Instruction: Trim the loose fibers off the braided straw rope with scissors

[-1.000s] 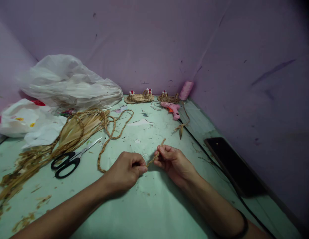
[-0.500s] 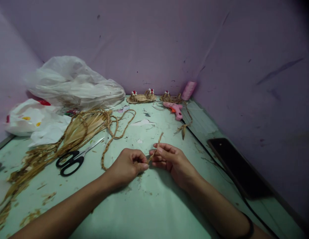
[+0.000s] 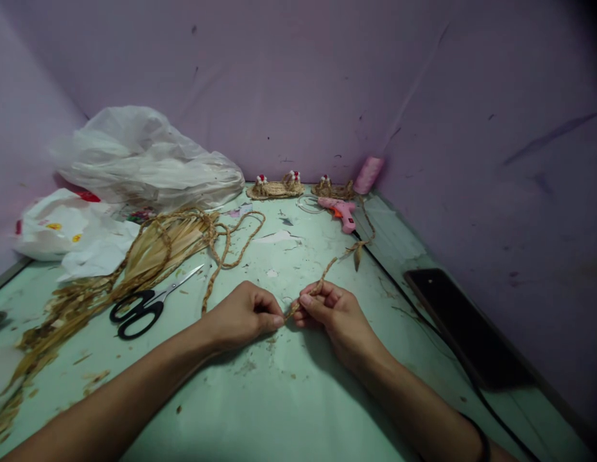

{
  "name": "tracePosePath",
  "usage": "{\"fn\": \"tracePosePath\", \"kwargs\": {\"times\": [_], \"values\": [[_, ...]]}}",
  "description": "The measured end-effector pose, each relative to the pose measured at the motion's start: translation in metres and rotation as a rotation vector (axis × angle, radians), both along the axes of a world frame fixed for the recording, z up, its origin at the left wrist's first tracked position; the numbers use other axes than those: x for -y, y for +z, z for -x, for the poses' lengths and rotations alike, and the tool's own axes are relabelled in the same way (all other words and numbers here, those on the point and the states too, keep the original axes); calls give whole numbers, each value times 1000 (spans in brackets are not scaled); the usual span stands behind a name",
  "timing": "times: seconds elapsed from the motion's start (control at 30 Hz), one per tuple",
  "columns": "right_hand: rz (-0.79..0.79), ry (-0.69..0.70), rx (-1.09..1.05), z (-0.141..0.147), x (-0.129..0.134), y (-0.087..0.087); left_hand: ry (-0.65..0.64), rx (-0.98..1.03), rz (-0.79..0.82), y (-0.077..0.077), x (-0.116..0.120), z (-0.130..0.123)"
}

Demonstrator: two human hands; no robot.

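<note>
A braided straw cord [image 3: 327,268] runs between my two hands, its free end sticking up past the right fingers. My left hand [image 3: 250,314] pinches it between thumb and forefinger. Just to the right, my right hand [image 3: 332,314] also has thumb and fingers closed on the cord, a short stretch showing between the two grips. Behind my left hand the rest of the braid [image 3: 212,289] loops back over the table toward a bundle of dry fibre strips [image 3: 149,250]. Black-handled scissors [image 3: 144,314] lie left of my left hand, blades pointing away.
A pink glue gun [image 3: 344,212] rests at the back, its black cord trailing right past a dark phone [image 3: 467,327]. Small woven slippers [image 3: 279,188] and a pink spool [image 3: 369,174] stand against the wall. Plastic bags [image 3: 144,160] fill the back left; fibre scraps litter the green tabletop [image 3: 260,410].
My right hand has moved slightly right and its grip has slid closer to the left hand; more of the cord's free end now sticks out beyond the fingers.
</note>
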State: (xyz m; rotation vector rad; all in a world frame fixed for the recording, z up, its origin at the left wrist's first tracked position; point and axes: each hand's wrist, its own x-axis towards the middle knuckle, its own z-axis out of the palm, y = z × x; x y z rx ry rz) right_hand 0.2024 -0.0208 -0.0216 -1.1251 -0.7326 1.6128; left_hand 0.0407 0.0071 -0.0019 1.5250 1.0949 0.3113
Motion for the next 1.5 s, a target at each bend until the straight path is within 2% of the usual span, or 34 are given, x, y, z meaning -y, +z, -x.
{"fn": "tracePosePath", "kwargs": {"times": [0.03, 0.1, 0.2, 0.3, 0.37, 0.47, 0.53, 0.73, 0.9, 1.07, 1.17, 1.33, 1.5], "values": [[17, -30, -2, 1, 1, 1, -1, -45, -101, -1, 3, 0], [63, -80, -32, 2, 2, 3, -41, -125, -412, -4, 10, 0], [181, -45, -136, 3, 5, 6, -178, -172, -859, -8, 19, 0], [287, -7, -213, 2, 6, 9, -238, -211, -1028, -12, 22, 1], [292, -19, -244, 2, 5, 10, -195, -214, -1028, -15, 20, 3], [244, -30, -273, 1, 2, 10, -79, -168, -930, -17, 16, 4], [222, -38, -266, 0, 1, 10, -47, -150, -884, -19, 14, 4], [212, -100, -160, -4, 1, 11, -86, -219, -914, -18, 14, 6], [327, -59, -317, 1, 6, 13, -217, -246, -1010, -15, 19, 4], [403, -47, -413, -1, 3, 15, -167, -152, -958, -13, 20, 4], [341, -78, -373, -7, -3, 15, -100, -103, -880, -12, 19, 4], [118, -145, -215, -12, -6, 12, -56, -160, -825, -14, 18, 5], [87, -56, -266, -7, 1, 9, -125, -219, -896, -15, 18, 5]]}}
